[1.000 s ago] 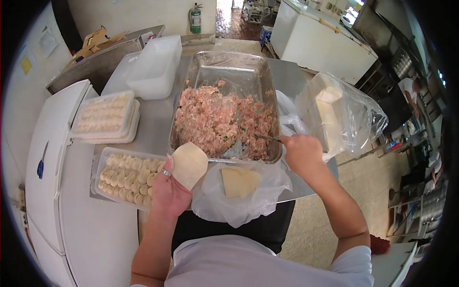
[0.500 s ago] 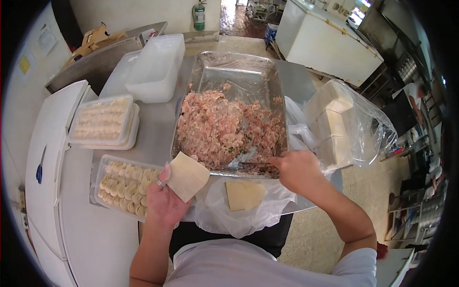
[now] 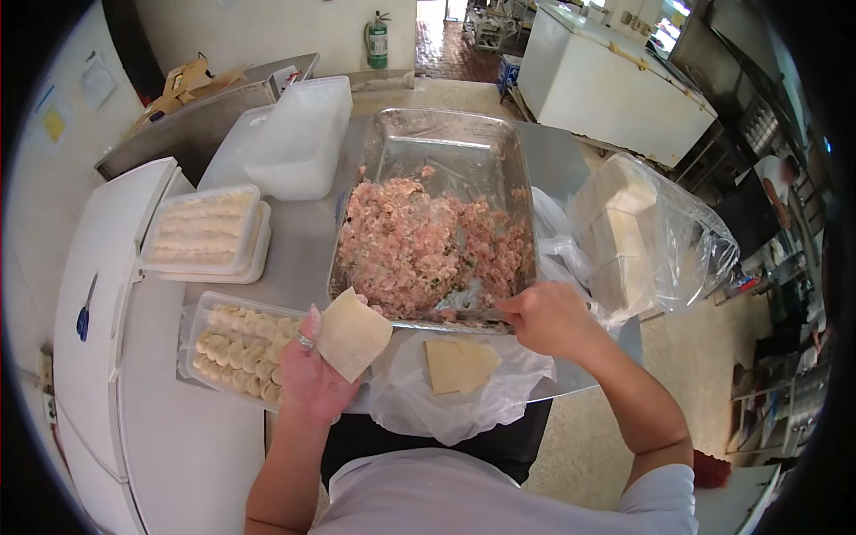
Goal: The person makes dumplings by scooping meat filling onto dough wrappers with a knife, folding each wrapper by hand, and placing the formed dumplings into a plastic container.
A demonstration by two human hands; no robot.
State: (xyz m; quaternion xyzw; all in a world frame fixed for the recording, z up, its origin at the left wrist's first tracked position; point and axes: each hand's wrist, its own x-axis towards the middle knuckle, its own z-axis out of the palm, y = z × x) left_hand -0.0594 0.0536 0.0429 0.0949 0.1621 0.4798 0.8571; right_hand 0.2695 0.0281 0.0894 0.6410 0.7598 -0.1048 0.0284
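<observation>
My left hand (image 3: 314,379) holds a square dumpling wrapper (image 3: 356,334) up by its left edge, with a ring on one finger. My right hand (image 3: 553,318) grips a thin spreader-like tool (image 3: 471,314), its blade low in the near right corner of the metal tray (image 3: 523,160). Minced meat filling (image 3: 401,241) with green bits fills the near half of that tray. Between my forearms, more wrappers (image 3: 459,364) lie on a plastic bag (image 3: 406,397). Close beside my left hand sits a plastic container (image 3: 198,330) with rows of folded dumplings (image 3: 236,357).
Lidded containers of dumplings (image 3: 203,230) are stacked at the left, behind them an upturned translucent tub (image 3: 299,143). Bagged wrapper stacks (image 3: 624,236) stand right of the tray. A white chest freezer (image 3: 615,85) is farther back; another person (image 3: 774,183) is at far right.
The view has shifted slightly, so the table sits a little lower and to the right. My right hand and its tool have moved slightly leftward along the tray's near edge; the left still holds the wrapper.
</observation>
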